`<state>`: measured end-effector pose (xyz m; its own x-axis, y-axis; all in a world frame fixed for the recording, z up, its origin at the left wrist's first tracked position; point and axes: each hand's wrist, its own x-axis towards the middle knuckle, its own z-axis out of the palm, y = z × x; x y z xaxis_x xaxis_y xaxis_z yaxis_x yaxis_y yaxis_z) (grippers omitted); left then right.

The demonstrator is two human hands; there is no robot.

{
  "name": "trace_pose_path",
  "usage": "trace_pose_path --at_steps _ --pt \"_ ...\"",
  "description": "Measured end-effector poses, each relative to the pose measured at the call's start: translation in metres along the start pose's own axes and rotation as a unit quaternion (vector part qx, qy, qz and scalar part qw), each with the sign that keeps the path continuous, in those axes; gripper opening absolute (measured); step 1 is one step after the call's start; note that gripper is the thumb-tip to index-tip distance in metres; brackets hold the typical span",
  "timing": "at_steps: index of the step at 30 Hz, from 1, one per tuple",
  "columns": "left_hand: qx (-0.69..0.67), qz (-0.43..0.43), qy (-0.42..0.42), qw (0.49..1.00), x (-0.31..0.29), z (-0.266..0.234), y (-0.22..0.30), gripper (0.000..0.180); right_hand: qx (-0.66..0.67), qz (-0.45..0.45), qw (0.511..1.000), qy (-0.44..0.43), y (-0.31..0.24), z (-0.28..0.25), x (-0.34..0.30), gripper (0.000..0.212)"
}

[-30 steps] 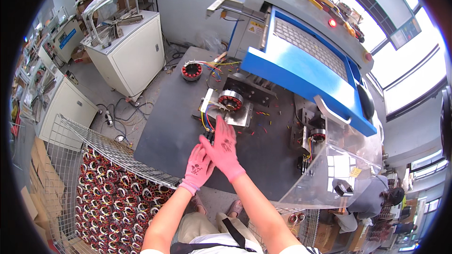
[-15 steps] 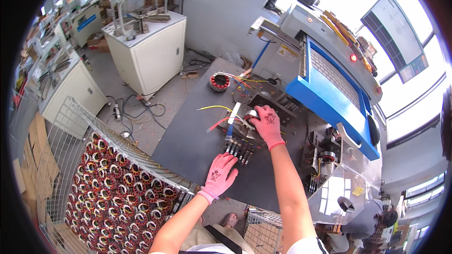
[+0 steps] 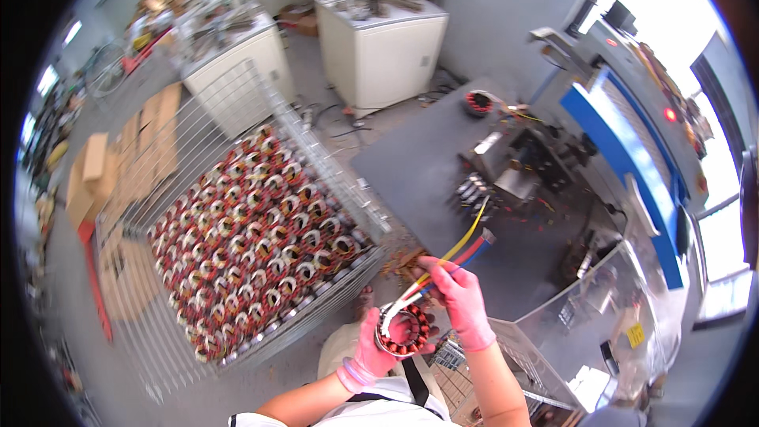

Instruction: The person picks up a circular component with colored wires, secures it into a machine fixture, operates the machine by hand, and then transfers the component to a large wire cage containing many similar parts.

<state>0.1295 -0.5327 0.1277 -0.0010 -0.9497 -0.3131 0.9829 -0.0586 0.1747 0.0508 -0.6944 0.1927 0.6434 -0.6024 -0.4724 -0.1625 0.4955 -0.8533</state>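
Note:
In front of my body, a ring-shaped motor stator (image 3: 419, 334) with copper and red windings sits in my left hand (image 3: 367, 356), whose gloved fingers close around its left side. My right hand (image 3: 462, 302), in a pink glove too, pinches the lead wires (image 3: 468, 250) coming off the stator. Yellow, red and blue ends stick out past those fingers toward the bench, and white sleeving covers the wires near the ring. Part of the stator's underside is hidden by the left palm.
A wire-mesh crate (image 3: 312, 166) packed with similar stators stands at left. On the dark workbench (image 3: 403, 166) are a metal fixture (image 3: 518, 178), black-and-silver connectors (image 3: 473, 190) and another stator (image 3: 479, 103). A blue-framed machine (image 3: 624, 166) rises at right, with clear panels (image 3: 585, 308) nearer me.
The stator has left the fixture and come back toward my body. My left hand moved from the connectors to hold it; my right hand now grips its wires. The view swung left.

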Motion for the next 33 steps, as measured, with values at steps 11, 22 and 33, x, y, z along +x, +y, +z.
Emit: trace_pose_path --at_steps 11,22,33 --pt "-0.202 0.168 0.087 0.961 -0.154 -0.046 -0.038 0.078 -0.086 -0.087 0.984 -0.129 0.097 0.122 -0.070 0.027" --pt "-0.314 0.292 0.127 0.894 -0.342 -0.176 0.030 0.060 -0.508 -0.154 0.673 -0.515 0.200 0.351 -0.094 0.028" --pt "-0.274 0.309 0.261 0.872 -0.444 -0.340 0.063 0.052 -0.582 -0.132 0.548 -0.586 0.373 0.485 -0.024 0.027"
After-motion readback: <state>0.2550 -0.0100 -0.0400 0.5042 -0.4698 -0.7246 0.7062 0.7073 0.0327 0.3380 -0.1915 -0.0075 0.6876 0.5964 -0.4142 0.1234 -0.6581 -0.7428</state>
